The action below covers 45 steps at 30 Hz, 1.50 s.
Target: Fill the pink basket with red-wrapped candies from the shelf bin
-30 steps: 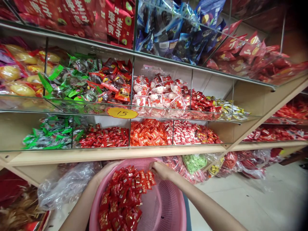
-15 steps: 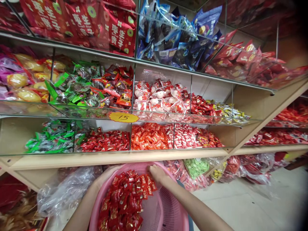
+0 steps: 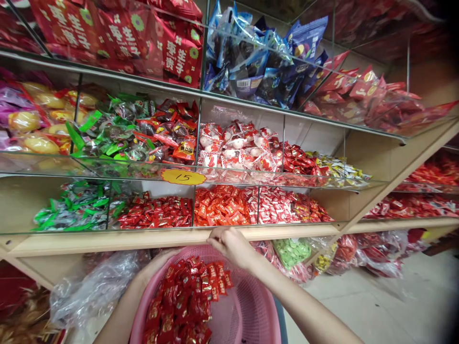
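Note:
A pink plastic basket (image 3: 263, 291) is below the lowest shelf, close to me. Red-wrapped candies (image 3: 186, 298) with gold print fill its left side, while part of the basket's floor shows at the right. My left hand (image 3: 159, 265) grips the far left rim, its fingertips hidden behind the basket. Above the far rim, my right hand (image 3: 231, 243) is closed with curled fingers, in front of the shelf's wooden edge (image 3: 143, 239). Whatever it may hold is hidden. Behind it, orange-red candies (image 3: 224, 205) lie in a lower-shelf compartment.
Glass dividers and front panes split the shelves into bins of wrapped sweets. A yellow price tag (image 3: 183, 177) reads 15. Clear plastic bags (image 3: 96, 286) lie under the shelf at left, and bagged green candies (image 3: 292, 251) at right. Tiled floor (image 3: 351, 301) shows at lower right.
My right hand has risen from inside the basket's far side to above its rim, by the shelf edge. The left hand stays on the basket.

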Tool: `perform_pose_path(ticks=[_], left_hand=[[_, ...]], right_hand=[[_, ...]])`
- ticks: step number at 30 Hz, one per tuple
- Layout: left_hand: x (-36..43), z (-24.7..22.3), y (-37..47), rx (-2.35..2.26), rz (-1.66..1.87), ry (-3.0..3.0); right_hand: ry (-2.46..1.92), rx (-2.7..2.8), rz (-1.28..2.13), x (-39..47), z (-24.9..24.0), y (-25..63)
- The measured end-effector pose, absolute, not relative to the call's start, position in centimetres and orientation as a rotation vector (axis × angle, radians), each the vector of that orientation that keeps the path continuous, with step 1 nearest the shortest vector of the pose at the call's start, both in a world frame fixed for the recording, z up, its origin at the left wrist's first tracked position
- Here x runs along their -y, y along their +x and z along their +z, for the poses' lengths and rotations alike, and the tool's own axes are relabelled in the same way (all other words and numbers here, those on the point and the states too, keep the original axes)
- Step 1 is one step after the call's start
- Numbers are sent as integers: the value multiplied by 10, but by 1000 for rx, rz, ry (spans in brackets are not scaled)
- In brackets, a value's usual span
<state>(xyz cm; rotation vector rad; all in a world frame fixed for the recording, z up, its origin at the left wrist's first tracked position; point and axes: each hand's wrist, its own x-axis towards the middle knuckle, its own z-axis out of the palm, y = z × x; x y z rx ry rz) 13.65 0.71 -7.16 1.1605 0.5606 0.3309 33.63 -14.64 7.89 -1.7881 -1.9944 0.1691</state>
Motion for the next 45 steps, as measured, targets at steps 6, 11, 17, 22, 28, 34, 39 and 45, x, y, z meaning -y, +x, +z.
perform_pose_path(ticks=[6, 11, 17, 22, 28, 34, 39, 45], left_hand=[[-6, -67, 136, -576, 353, 1170], [-5, -68, 137, -562, 372, 1181], [-6, -67, 138, -547, 350, 1199], [-9, -72, 137, -548, 364, 1219], [-10, -75, 136, -557, 354, 1226], [-8, -72, 136, -568, 373, 1210], [-6, -69, 137, -555, 372, 1180], [0, -70, 139, -531, 376, 1118]], right_hand=[[-1845, 1640, 2, 127, 90, 381], [-1877, 1602, 53, 121, 85, 398], [-1965, 1627, 93, 115, 84, 381], [-2086, 1691, 12, 107, 86, 376], [-2165, 1758, -163, 111, 85, 379], [-2159, 1752, -261, 118, 82, 384], [-1935, 1677, -231, 132, 87, 387], [-1626, 1643, -46, 165, 103, 368]])
